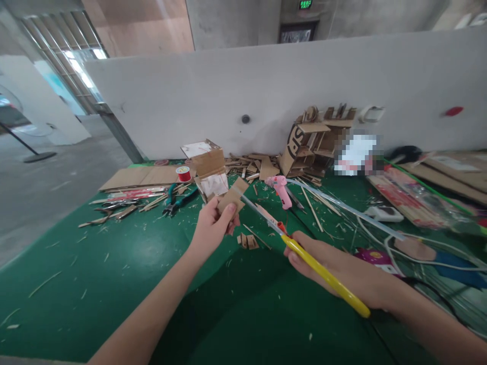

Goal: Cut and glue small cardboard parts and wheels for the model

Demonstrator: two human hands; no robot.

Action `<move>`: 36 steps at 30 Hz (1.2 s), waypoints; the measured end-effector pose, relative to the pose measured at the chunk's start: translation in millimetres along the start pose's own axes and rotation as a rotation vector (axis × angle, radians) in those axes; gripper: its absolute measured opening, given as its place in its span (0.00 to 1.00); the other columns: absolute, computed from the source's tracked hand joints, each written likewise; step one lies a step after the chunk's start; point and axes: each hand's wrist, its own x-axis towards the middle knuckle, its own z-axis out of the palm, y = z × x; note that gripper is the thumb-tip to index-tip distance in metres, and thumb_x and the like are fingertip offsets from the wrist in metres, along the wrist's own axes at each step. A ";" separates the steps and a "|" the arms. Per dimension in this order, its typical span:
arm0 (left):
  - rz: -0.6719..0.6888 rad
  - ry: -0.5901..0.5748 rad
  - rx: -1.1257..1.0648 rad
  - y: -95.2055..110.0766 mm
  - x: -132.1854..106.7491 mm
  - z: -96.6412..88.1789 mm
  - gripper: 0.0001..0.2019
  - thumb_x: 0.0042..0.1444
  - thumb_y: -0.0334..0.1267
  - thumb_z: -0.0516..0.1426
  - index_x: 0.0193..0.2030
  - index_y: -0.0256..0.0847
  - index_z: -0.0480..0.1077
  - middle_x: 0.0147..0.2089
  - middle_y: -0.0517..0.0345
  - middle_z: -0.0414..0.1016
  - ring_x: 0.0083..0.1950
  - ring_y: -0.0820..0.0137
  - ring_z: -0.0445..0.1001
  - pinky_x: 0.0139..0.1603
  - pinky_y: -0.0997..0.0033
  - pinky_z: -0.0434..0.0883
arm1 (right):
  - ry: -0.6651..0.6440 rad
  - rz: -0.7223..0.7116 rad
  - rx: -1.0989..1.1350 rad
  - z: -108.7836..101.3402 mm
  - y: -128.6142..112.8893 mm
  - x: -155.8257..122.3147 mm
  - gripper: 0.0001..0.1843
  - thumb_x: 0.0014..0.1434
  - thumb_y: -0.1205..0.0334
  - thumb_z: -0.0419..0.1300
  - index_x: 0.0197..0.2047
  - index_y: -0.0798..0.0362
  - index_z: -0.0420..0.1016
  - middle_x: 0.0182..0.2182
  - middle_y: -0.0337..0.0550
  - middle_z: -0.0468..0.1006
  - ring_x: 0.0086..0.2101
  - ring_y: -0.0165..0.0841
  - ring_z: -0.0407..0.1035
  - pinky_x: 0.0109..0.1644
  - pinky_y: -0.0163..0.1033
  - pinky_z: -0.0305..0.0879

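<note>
My left hand (pixel 216 218) pinches a small piece of brown cardboard (pixel 238 188) between thumb and fingers, above the table. My right hand (pixel 315 258) is closed on a yellow-handled cutting tool (pixel 323 274) with a long, thin metal blade. The blade's tip reaches the cardboard near my left thumb; whether it cuts in or only touches, I cannot tell. Under the hands lie several small cardboard pieces (pixel 248 242) and a thin stick (pixel 256 236). Just beyond the blade rests a pink hot glue gun (pixel 280 190).
Green table (pixel 125 284) strewn with scraps. Behind stand a cardboard box (pixel 208 165) and a cardboard shelf model (pixel 304 147). Pliers (pixel 173 205) and a red spool (pixel 183 174) lie left. At right are cables, a power strip (pixel 384 214) and another person's hand (pixel 414 248).
</note>
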 end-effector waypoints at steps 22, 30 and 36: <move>-0.077 -0.079 0.065 -6.9 -6.7 9.1 0.16 0.61 0.50 0.54 0.31 0.40 0.60 0.21 0.66 0.68 0.17 0.80 0.62 0.18 0.79 0.59 | -0.044 -0.084 -0.043 13.3 3.1 15.2 0.27 0.66 0.36 0.39 0.37 0.51 0.63 0.32 0.43 0.73 0.32 0.36 0.69 0.38 0.41 0.62; -0.102 -0.112 0.063 -6.8 -10.3 14.1 0.15 0.61 0.49 0.54 0.30 0.40 0.60 0.20 0.65 0.68 0.16 0.80 0.60 0.18 0.79 0.57 | -0.033 -0.012 -0.109 11.1 4.2 9.2 0.28 0.65 0.35 0.40 0.40 0.51 0.66 0.34 0.45 0.74 0.33 0.39 0.73 0.35 0.39 0.62; -0.177 -0.096 -0.001 -11.8 -7.8 15.1 0.17 0.59 0.51 0.56 0.29 0.40 0.60 0.19 0.65 0.67 0.16 0.80 0.59 0.18 0.78 0.55 | -0.004 0.024 -0.230 16.3 -1.6 16.6 0.28 0.66 0.38 0.40 0.39 0.53 0.69 0.31 0.49 0.75 0.34 0.43 0.74 0.36 0.41 0.62</move>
